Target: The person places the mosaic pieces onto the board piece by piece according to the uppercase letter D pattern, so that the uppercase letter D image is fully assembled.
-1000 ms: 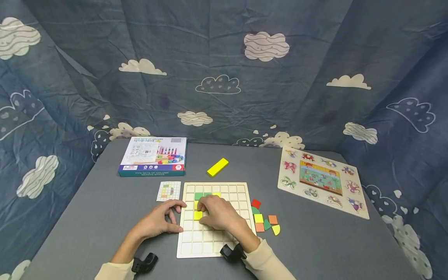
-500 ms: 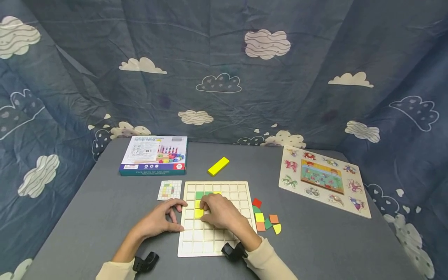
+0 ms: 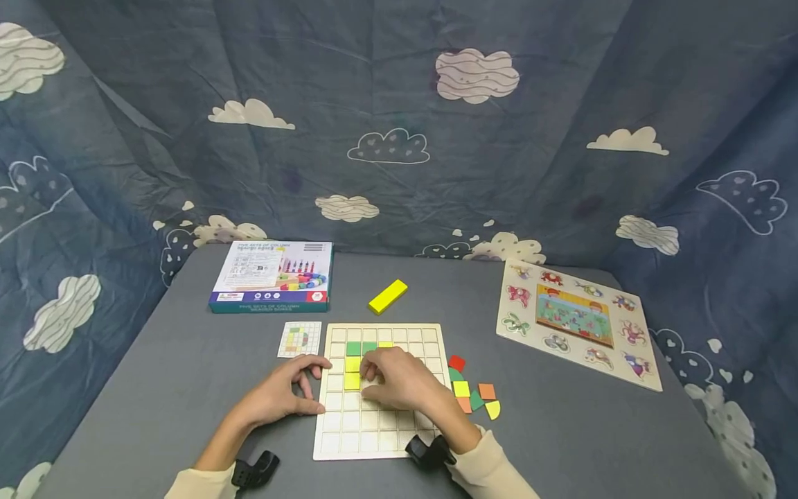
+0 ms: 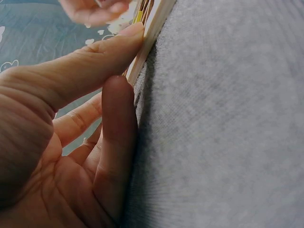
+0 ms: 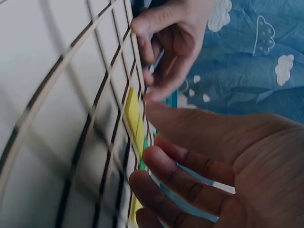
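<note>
Board [image 3: 351, 441] touches loosely parted left grip [image 3: 277, 393]; right grip [image 3: 402, 378], gaping empty, has edged rightward.

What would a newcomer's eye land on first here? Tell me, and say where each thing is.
Probably the dark blue cloud-print cloth, which fills the upper part of the head view behind the table. Next, the left hand touching the left edge of a wooden grid board, and the right hand over its middle, beside yellow square tiles. A bright yellow block also stands out beyond the board's far edge.
</note>
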`<state>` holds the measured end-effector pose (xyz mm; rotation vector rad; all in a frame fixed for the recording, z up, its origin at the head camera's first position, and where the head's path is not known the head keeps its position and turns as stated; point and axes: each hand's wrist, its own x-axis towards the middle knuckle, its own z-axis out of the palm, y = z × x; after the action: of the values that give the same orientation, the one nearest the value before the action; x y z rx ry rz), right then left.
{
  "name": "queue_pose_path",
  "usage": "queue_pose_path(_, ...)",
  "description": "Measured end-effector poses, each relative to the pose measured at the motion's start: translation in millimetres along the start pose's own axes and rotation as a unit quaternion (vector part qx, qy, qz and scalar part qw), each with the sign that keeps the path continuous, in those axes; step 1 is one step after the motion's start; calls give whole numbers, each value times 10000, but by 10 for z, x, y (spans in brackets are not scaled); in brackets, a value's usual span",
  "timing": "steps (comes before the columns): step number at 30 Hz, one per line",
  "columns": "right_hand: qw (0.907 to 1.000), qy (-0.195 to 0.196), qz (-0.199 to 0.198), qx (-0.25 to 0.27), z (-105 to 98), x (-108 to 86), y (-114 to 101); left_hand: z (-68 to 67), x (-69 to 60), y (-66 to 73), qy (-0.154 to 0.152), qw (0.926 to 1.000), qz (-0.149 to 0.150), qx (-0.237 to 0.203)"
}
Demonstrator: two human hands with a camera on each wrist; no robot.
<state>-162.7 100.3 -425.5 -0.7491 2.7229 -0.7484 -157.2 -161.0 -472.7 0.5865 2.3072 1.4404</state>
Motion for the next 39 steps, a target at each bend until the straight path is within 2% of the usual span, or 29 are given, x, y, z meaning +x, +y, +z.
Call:
queue_pose_path(9, 9989, 200, -343, 241, -297, -362, 411, -9, 6, -2, -61, 10000, -43, -52)
queue_pose_path(15, 9990, 307, -126, 291, -434, -588, 681, -2, 22, 2, -89, 9999, -41, -67)
queue_pose_path(20, 9990, 217, 35, 395, -490, -716, 861, -17, 14, 9, -38, 10000, -18, -32)
queue_pose_path(27, 9981, -9, 243, 561, -519, -786, 1054, -17, 7, 4, -80, 9999, -60, -35)
queue_pose_path(39, 9987, -83, 110, 483, -517, -778, 1149, -11, 6, 17, -41, 9999, -147, -33)
